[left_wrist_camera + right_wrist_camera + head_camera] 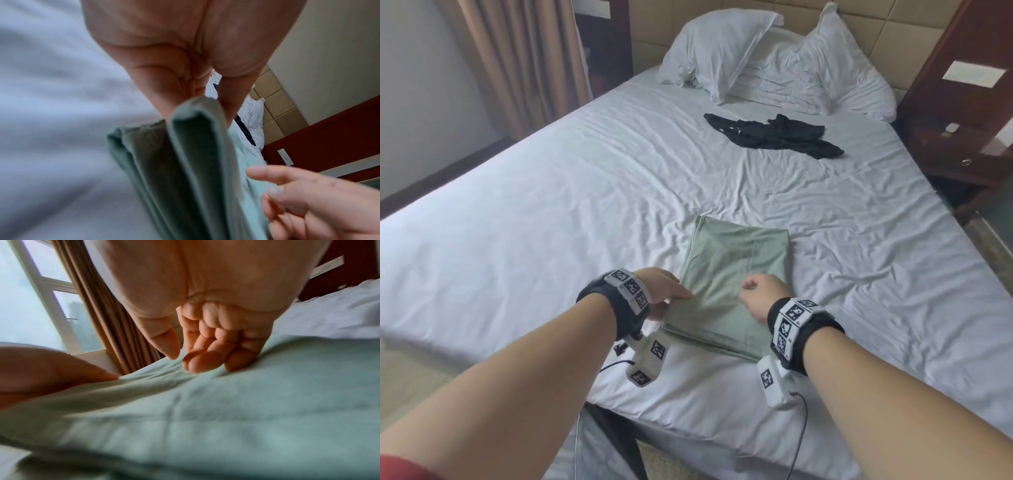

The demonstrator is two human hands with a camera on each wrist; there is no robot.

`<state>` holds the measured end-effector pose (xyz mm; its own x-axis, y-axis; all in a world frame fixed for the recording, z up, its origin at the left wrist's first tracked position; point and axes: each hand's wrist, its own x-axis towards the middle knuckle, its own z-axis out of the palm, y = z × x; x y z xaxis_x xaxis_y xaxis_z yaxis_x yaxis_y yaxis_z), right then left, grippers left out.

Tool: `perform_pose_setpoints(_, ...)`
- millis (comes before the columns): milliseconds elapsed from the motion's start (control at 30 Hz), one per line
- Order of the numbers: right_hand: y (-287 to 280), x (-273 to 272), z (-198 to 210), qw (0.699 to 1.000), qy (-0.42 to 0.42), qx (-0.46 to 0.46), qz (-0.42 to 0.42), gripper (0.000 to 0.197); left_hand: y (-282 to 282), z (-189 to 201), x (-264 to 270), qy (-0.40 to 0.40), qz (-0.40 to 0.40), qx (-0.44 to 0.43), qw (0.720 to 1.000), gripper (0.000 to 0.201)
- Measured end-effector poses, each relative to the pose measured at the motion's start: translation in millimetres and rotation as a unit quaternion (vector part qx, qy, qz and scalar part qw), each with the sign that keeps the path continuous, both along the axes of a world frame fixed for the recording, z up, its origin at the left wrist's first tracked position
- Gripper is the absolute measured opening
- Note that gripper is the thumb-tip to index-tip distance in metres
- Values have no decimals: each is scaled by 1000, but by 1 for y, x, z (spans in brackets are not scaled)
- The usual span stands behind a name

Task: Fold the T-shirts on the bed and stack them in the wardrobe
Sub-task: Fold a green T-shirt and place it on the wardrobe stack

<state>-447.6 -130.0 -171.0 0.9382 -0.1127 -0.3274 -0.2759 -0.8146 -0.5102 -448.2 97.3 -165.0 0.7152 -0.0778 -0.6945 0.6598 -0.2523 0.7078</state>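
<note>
White bedding: bed (592, 192) fills most of the head view, sheet rumpled, near corner at the bottom.
Headboard: tan padded panels (893, 31) at the far end, dark wood to their right.
Curtain: brown curtain (524, 61) at far left; the right wrist view shows it beside a window (30, 301).
Pillows: two white pillows (722, 48) at the far end, leaning together.
Nightstand: dark wood nightstand (962, 150) at far right, beside the bed.
Black shirt: black shirt (774, 135) lies crumpled and unfolded on the far half of the sheet, just near of the pillows.
Green shirt: green shirt (732, 284) lies folded into a flat oblong on the near part of the bed, right of centre, well apart from the black shirt.
Left hand: left hand (664, 291) is at the green shirt's near-left edge; the left wrist view shows thumb and fingers (168, 104) pinching the folded layers there.
Right hand: right hand (760, 294) sits on the near-right part of the green shirt, fingers curled with their tips (232, 363) down on the cloth, thumb close by; whether it nips a fold I cannot tell.
Wrists: black bands with marker blocks on both.
</note>
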Motion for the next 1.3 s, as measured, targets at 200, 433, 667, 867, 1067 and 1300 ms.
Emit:
perform_pose_setpoints(200, -65, -1, -17, 985, -2, -170, -22, 72, -3, 16, 13, -27, -146, 183, 972, 18)
perform_pose_setpoints(433, -96, 41, -11, 994, -20, -100, -28, 67, -23, 5, 85, -165, 4, 185, 969, 19)
perform_pose_setpoints(667, -109, 98, -22, 998, -31, -55, 9, 76, -45, 2, 158, -144, -54, 219, 964, 21)
perform_pose_setpoints(867, -110, 114, -39, 997, 69, -32, 15, 89, -53, -2, 187, -105, -9, 265, 959, 30)
perform_pose_setpoints(1067, -111, 116, -45, 996, 84, -30, 30, 85, -50, -10, 188, -132, 26, 209, 969, 17)
perform_pose_setpoints(1300, -113, 117, -49, 994, 95, -31, 38, 104, -33, -16, 177, -160, 86, 96, 979, 16)
